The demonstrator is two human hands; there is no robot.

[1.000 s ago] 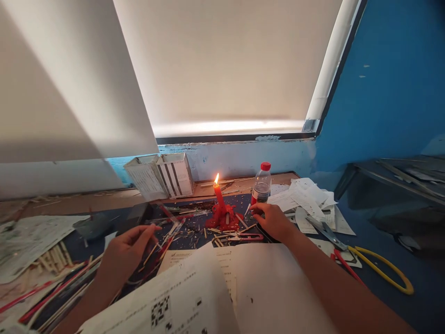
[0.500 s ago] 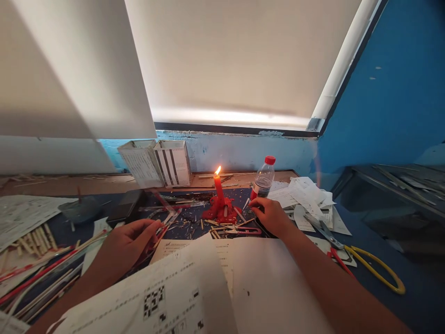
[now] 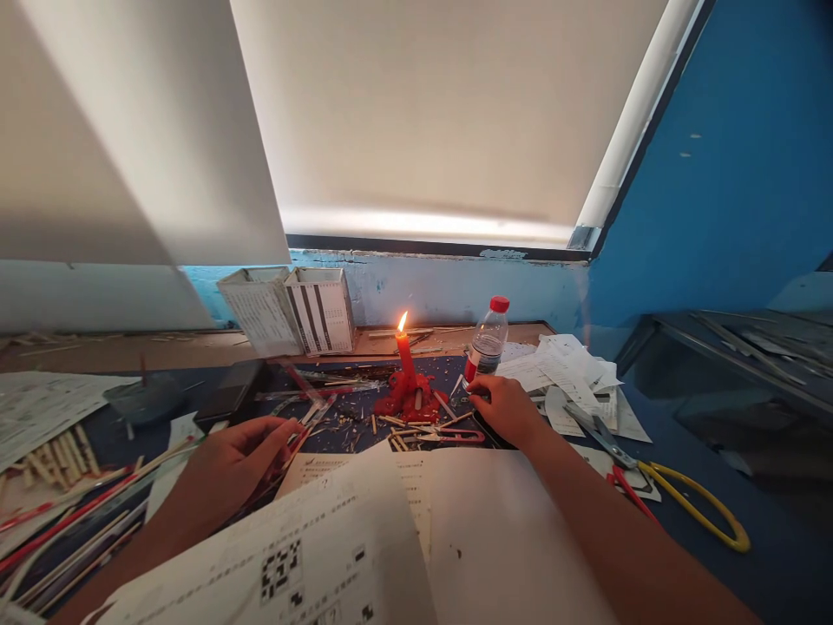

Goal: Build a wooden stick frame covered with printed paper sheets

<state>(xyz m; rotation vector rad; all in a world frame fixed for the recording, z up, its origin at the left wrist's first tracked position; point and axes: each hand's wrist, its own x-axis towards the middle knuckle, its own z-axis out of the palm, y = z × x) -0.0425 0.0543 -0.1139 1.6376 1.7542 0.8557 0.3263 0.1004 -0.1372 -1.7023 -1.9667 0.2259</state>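
Observation:
A lit red candle (image 3: 404,354) stands in a mound of melted red wax (image 3: 426,401) on the dark blue table. My left hand (image 3: 231,464) is closed at the left, thumb and fingers together beside thin clear and red plastic strips (image 3: 318,410). What it pinches, if anything, is too small to tell. To the right of the wax, my right hand (image 3: 504,408) is closed in a pinch, just in front of a water bottle (image 3: 488,338) with a red cap. A small pale tip shows by its fingers; I cannot make out its kind. Small pink-handled snips (image 3: 455,436) lie below the wax.
An open printed book (image 3: 338,538) covers the near side. Scissors (image 3: 690,503) with yellow and red handles lie right, near loose papers (image 3: 573,369). Two paper-covered boxes (image 3: 322,312), a black box (image 3: 235,395) and a grey lump (image 3: 147,399) stand left, with sticks (image 3: 62,456) about.
The view has shifted slightly, so everything sits a little lower and to the left. The flame stands more upright. Both hands keep nearly the same pose.

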